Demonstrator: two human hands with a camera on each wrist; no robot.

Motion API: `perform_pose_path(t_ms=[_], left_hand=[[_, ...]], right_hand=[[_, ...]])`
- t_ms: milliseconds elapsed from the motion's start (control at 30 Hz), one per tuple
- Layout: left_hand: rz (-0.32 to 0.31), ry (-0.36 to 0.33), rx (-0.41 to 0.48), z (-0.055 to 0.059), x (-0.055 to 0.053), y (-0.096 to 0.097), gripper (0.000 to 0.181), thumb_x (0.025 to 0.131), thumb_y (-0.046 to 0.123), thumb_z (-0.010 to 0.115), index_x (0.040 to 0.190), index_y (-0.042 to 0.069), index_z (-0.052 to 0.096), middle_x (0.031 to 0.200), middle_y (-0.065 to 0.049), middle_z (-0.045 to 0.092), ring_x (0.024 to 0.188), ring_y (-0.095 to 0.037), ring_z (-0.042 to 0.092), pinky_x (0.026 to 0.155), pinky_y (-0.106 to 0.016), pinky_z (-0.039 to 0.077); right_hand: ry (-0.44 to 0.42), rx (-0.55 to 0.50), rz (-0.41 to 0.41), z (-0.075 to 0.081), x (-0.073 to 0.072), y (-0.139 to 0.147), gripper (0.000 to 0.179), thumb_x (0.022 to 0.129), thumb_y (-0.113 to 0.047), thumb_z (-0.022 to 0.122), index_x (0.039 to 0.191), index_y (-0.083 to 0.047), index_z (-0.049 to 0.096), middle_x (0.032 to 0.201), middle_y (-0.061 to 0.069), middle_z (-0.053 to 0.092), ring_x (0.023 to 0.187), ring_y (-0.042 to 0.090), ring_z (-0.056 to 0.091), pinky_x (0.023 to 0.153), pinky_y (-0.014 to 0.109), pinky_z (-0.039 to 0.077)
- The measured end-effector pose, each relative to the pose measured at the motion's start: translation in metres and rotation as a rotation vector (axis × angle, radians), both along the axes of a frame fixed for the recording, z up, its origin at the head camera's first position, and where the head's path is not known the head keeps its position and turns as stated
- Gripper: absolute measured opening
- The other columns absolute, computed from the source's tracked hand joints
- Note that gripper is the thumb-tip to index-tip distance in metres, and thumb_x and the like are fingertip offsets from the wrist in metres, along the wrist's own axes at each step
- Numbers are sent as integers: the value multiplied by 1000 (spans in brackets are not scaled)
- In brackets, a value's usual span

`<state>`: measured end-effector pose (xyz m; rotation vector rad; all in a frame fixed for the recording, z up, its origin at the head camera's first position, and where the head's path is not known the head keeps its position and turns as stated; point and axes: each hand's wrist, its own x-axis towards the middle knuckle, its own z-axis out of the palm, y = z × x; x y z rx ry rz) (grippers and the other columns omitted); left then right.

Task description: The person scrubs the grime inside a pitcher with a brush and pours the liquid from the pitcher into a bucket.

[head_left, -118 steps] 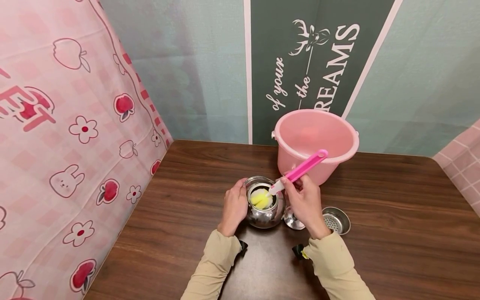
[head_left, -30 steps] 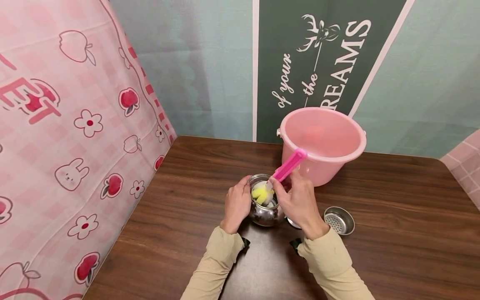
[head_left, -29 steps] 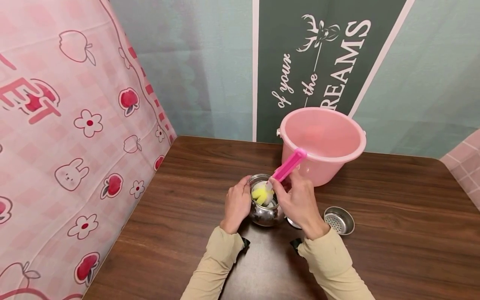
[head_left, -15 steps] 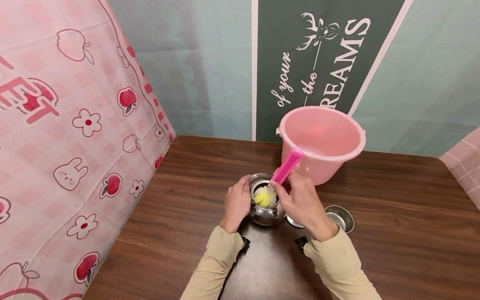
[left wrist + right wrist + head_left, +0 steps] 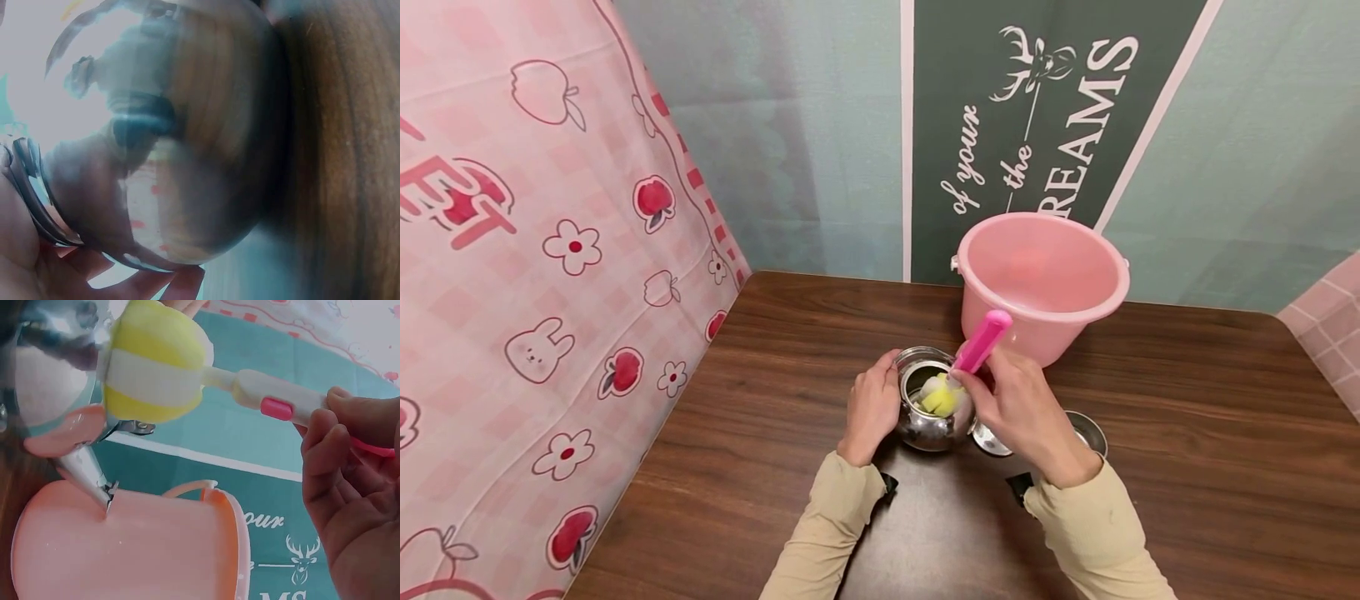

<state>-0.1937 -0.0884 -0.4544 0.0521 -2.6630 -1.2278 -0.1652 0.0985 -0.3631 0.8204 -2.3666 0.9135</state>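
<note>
In the head view a shiny steel teapot (image 5: pixel 928 435) stands on the table, its round mouth uncovered. My left hand (image 5: pixel 871 410) holds it on the left side; up close in the left wrist view, fingers (image 5: pixel 134 287) curl at its upper part. My right hand (image 5: pixel 1026 412) pinches the pink-and-white handle of a sponge brush (image 5: pixel 983 340). The brush's yellow-and-white sponge head (image 5: pixel 156 362) sits in the mouth, against the right side of the rim, partly showing above it. Below the sponge, the right wrist view shows the teapot's spout (image 5: pixel 84 475).
Behind my right hand is a pink bucket (image 5: pixel 1037 333). A steel lid (image 5: pixel 991 439) lies right of the teapot, partly covered by my hand. A steel strainer cup (image 5: pixel 1092 432) is farther right, half hidden behind my wrist. All rest on a brown wooden table (image 5: pixel 760 400).
My right hand has shifted right and slightly toward me, carrying the sponge from the middle of the mouth to its right side. The left hand keeps its hold; more of the strainer cup is covered.
</note>
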Motion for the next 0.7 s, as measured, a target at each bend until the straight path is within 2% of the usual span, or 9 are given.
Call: perform_pose_path(t_ms=[167,333,433,700], left_hand=[[-4,-2,3,1,-1,-1,37,99,19,40,128,17,63,117,-9,70,107,-35,66,87,-53,49],[-9,-4,-7,2,-1,-1,38,98,18,40,129,18,63,114,-8,71,105,-35,66,85,-53,50],[-13,-7,-17,2,-1,-1,38,98,18,40,130,18,62,117,-9,70,106,-36,66,86,-53,50],[-19,-2,-22,2,0,-2,38,97,18,41,129,19,62,123,-11,67,108,-37,65,88,-53,49]], right_hand=[[29,11,5,-2,-2,3,24,80,-3,75,98,-8,60,83,-1,67,71,9,58,65,26,48],[58,-10,-10,-5,-5,4,25,78,-2,76,98,-7,62,83,0,68,70,9,60,65,23,47],[78,-28,-30,-8,-7,3,26,77,-2,78,98,-6,63,83,2,69,71,10,62,67,21,47],[117,-72,-64,-16,-13,-1,25,76,-3,79,96,-4,64,83,7,69,73,16,66,66,28,50]])
